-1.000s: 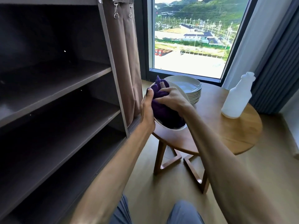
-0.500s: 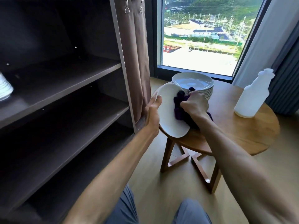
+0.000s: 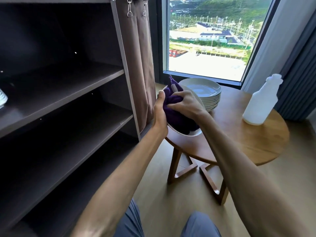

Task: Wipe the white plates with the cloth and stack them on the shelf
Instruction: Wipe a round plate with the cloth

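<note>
My left hand [image 3: 159,115] grips the left rim of a white plate [image 3: 189,133], held tilted above the round wooden table [image 3: 256,144]. My right hand [image 3: 185,104] clutches a bunched purple cloth [image 3: 177,117] and presses it into the plate's face, covering most of it. Behind them a stack of several white plates [image 3: 207,96] rests on the table. On the dark shelf [image 3: 59,93] to the left, the edge of more white plates [image 3: 3,100] shows at the frame's border.
A white spray bottle [image 3: 261,101] stands on the table's right side. A brown curtain [image 3: 142,65] hangs from the shelf unit's corner post beside my left hand. Behind the table are a window and grey drapes. My knees show at the bottom.
The cloth has swept back from the plate's right edge over its face, which half a second ago was bare and turned toward me. My right hand moved left with it.
</note>
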`<state>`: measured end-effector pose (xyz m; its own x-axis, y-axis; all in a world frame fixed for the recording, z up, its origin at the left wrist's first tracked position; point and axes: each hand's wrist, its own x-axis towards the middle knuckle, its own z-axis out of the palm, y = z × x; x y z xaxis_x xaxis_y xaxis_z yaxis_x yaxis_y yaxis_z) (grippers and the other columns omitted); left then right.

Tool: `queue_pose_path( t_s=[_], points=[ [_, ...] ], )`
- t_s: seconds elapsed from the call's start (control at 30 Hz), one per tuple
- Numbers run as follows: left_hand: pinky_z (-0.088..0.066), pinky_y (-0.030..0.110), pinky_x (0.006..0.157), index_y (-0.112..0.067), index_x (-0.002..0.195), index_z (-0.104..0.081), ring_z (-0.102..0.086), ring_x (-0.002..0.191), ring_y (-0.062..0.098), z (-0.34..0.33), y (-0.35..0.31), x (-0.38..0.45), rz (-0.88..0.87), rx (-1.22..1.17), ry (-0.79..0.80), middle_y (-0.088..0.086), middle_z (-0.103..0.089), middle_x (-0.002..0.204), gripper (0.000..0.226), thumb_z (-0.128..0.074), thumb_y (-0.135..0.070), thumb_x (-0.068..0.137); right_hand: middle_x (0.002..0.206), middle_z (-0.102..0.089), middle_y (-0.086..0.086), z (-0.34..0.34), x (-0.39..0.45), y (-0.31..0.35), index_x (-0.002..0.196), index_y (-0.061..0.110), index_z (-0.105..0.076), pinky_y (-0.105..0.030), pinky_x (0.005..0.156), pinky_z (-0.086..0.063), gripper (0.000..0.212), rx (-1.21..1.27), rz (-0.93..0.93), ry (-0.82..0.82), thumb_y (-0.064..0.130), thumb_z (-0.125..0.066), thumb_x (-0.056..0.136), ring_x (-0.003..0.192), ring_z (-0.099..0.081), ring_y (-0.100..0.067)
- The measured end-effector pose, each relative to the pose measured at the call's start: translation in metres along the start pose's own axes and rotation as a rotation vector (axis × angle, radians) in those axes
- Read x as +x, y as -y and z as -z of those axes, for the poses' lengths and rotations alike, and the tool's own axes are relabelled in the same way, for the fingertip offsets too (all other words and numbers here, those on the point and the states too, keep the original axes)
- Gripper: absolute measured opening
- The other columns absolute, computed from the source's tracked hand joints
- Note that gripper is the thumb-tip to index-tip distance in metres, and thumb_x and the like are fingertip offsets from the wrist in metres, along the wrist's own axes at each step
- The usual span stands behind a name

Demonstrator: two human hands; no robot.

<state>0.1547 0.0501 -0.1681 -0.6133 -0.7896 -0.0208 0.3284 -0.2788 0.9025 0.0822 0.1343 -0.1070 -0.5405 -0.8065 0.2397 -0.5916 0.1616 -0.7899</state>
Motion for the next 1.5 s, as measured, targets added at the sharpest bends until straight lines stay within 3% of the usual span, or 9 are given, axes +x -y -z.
queue_pose_path(
  t_s=[0.1, 0.23, 0.5, 0.73, 0.9, 1.1, 1.27, 1.37, 1.5],
  points=[
    [-0.051, 0.059, 0.104, -0.007, 0.12, -0.069, -0.066, 0.115, 0.042, 0.003, -0.002, 0.003, 0.028, -0.076, -0.064, 0.023, -0.071, 0.119, 0.046, -0.06, -0.043, 0.093, 0.087, -0.065, 0.001, 0.003, 0.006, -0.002, 0.107, 0.022, -0.076, -0.018, 0.061, -0.044, 0.023, -0.171, -0.146, 0.223, 0.02, -0.076, 0.084, 0.075, -0.062, -0.012],
    [-0.05, 0.065, 0.102, -0.029, 0.115, -0.073, -0.063, 0.12, 0.045, 0.01, -0.006, 0.007, 0.02, -0.096, -0.093, 0.022, -0.067, 0.127, 0.042, -0.069, -0.049, 0.078, 0.108, -0.066, -0.006, 0.001, 0.003, -0.026, 0.117, 0.023, -0.073, -0.029, 0.077, -0.049, 0.04, -0.274, -0.373, 0.296, 0.029, -0.08, 0.078, 0.086, -0.062, -0.019],
    [-0.052, 0.064, 0.098, -0.037, 0.118, -0.07, -0.066, 0.116, 0.04, 0.022, -0.007, 0.007, 0.028, -0.061, -0.166, 0.013, -0.072, 0.121, 0.049, -0.06, -0.061, 0.077, 0.109, -0.07, -0.012, 0.026, 0.003, -0.054, 0.12, 0.015, -0.063, -0.05, 0.105, -0.043, 0.04, -0.196, -0.443, -0.512, 0.03, -0.063, 0.083, 0.109, -0.063, -0.037],
    [-0.056, 0.054, 0.098, -0.024, 0.098, -0.067, -0.07, 0.101, 0.034, 0.027, -0.024, 0.013, 0.01, -0.128, -0.34, 0.01, -0.074, 0.099, 0.026, -0.045, -0.037, 0.106, 0.08, -0.066, -0.006, 0.07, 0.005, -0.071, 0.078, 0.012, -0.068, -0.037, 0.086, -0.055, 0.018, -0.039, -0.482, -0.69, 0.026, -0.078, 0.084, 0.084, -0.067, -0.028],
    [-0.053, 0.059, 0.101, -0.019, 0.115, -0.072, -0.07, 0.11, 0.038, 0.017, -0.01, 0.011, 0.053, -0.18, -0.354, 0.016, -0.075, 0.112, 0.052, -0.057, -0.06, 0.087, 0.071, -0.062, -0.003, 0.067, 0.014, -0.059, 0.071, 0.01, -0.063, -0.042, 0.082, -0.059, 0.027, 0.089, -0.411, -0.82, 0.026, -0.082, 0.083, 0.067, -0.058, -0.019],
    [-0.053, 0.046, 0.104, -0.018, 0.119, -0.068, -0.069, 0.11, 0.03, -0.01, 0.0, 0.0, 0.02, -0.188, -0.347, 0.012, -0.072, 0.117, 0.034, -0.05, -0.042, 0.103, 0.076, -0.07, -0.001, 0.023, 0.017, -0.033, 0.077, 0.007, -0.073, -0.027, 0.066, -0.052, 0.016, 0.221, -0.057, -0.283, 0.018, -0.08, 0.084, 0.067, -0.064, -0.011],
    [-0.05, 0.052, 0.108, -0.013, 0.135, -0.062, -0.067, 0.116, 0.033, -0.004, 0.008, 0.004, -0.024, -0.3, -0.413, 0.015, -0.07, 0.126, 0.051, -0.053, -0.047, 0.097, 0.128, -0.061, -0.015, -0.001, -0.001, -0.077, 0.126, 0.013, -0.064, -0.046, 0.101, -0.049, 0.062, -0.151, -0.352, -0.662, 0.049, -0.078, 0.078, 0.121, -0.055, -0.033],
    [-0.053, 0.053, 0.104, -0.017, 0.135, -0.062, -0.068, 0.114, 0.034, 0.002, 0.022, 0.017, -0.006, -0.332, -0.408, 0.014, -0.071, 0.124, 0.069, -0.061, -0.055, 0.077, 0.13, -0.063, -0.01, -0.014, -0.006, -0.081, 0.135, 0.016, -0.058, -0.044, 0.108, -0.046, 0.1, 0.211, -0.584, -0.414, 0.078, -0.073, 0.058, 0.123, -0.057, -0.03],
    [-0.052, 0.054, 0.104, -0.013, 0.133, -0.062, -0.066, 0.116, 0.04, -0.014, 0.009, -0.002, 0.032, -0.302, -0.332, 0.018, -0.07, 0.124, 0.053, -0.057, -0.042, 0.09, 0.103, -0.077, -0.01, -0.018, -0.004, -0.077, 0.121, 0.004, -0.067, -0.042, 0.088, -0.061, 0.061, 0.962, -0.658, -0.28, 0.029, -0.09, 0.071, 0.091, -0.076, -0.025]
  ],
)
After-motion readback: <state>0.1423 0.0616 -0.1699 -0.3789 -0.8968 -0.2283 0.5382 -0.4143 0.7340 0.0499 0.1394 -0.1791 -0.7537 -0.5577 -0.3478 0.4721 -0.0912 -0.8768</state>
